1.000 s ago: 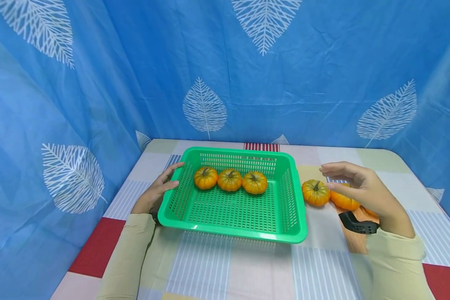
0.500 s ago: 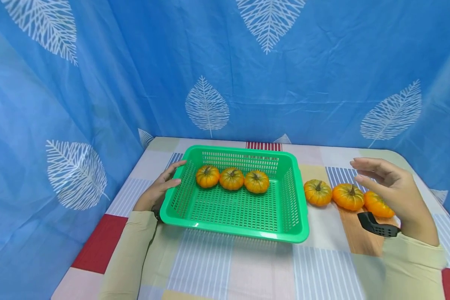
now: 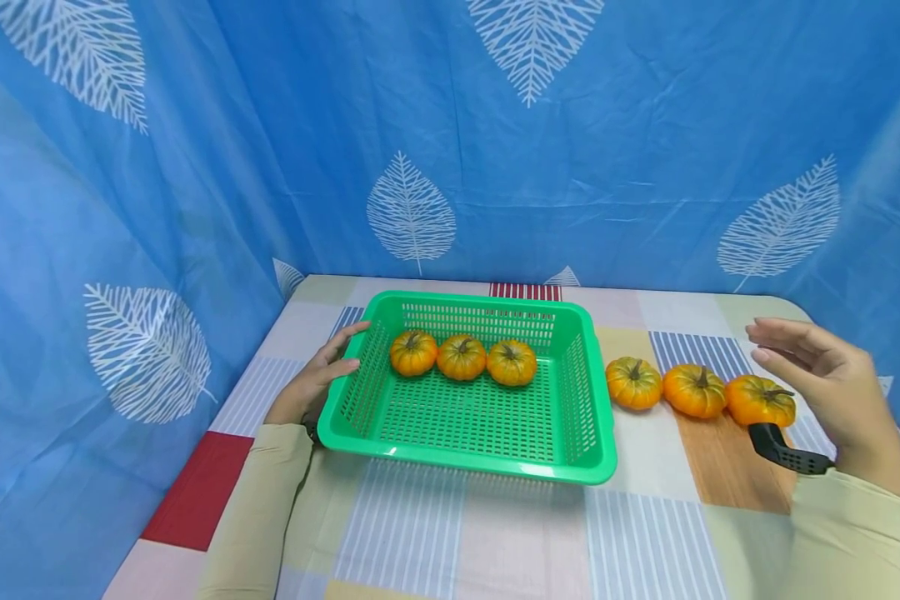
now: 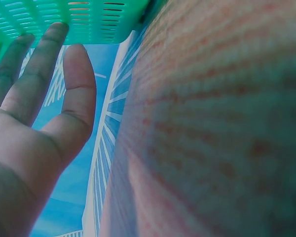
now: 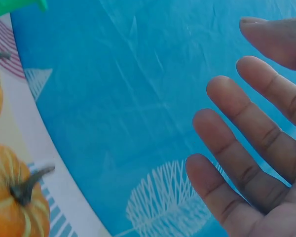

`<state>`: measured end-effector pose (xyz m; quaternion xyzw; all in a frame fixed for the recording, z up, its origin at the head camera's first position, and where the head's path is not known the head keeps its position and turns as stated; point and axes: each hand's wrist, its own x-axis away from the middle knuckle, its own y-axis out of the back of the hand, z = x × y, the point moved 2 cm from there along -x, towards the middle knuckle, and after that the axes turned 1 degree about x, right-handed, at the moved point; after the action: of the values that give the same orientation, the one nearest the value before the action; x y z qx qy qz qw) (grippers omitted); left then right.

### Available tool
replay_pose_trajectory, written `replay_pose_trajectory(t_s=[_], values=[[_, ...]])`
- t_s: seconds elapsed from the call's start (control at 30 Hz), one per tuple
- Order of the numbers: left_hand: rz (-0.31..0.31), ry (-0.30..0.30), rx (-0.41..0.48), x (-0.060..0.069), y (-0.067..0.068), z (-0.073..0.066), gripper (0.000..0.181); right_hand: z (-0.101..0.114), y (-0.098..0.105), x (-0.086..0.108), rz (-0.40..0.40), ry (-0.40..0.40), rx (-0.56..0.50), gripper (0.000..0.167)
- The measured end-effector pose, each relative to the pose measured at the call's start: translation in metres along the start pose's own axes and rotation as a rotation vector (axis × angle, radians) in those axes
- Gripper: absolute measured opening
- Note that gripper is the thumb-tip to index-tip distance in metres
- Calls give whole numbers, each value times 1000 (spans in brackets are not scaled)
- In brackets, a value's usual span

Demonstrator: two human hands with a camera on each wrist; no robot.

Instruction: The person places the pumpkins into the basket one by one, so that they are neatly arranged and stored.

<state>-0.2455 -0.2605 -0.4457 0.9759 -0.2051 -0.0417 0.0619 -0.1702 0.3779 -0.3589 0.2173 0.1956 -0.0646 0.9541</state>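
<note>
The left hand point(image 3: 311, 383) rested its released, extended fingers at the side of the green rectangular plastic basket point(image 3: 465, 463) holding three round, ribbed orange pumpkins point(image 3: 461, 358). The right hand point(image 3: 832, 375), fingers released, hung near three matching pumpkins point(image 3: 694, 391) on the patchwork-covered counter point(image 3: 525, 542).

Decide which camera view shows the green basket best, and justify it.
The head view: nearly the whole green basket shows, three pumpkins inside. The left wrist view catches only part of its slotted side; the right wrist view, just a small piece of it in the top left corner.
</note>
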Motion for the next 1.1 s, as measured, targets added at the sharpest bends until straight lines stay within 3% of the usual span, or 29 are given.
replay_pose_trajectory(t_s=[0.27, 0.47, 0.73, 1.1], values=[[3, -9, -14, 0, 0, -1, 77, -21, 14, 6, -7, -72, 20, 47], [6, -13, -19, -1, 0, 0, 76, -38, 22, 14, 5, -172, 38, 48], [11, -25, 0, -1, 0, -1, 76, -64, 28, 25, 51, -292, 175, 50], [26, -10, 44, 0, -1, 0, 72, -94, 31, 35, 63, -321, 70, 49]])
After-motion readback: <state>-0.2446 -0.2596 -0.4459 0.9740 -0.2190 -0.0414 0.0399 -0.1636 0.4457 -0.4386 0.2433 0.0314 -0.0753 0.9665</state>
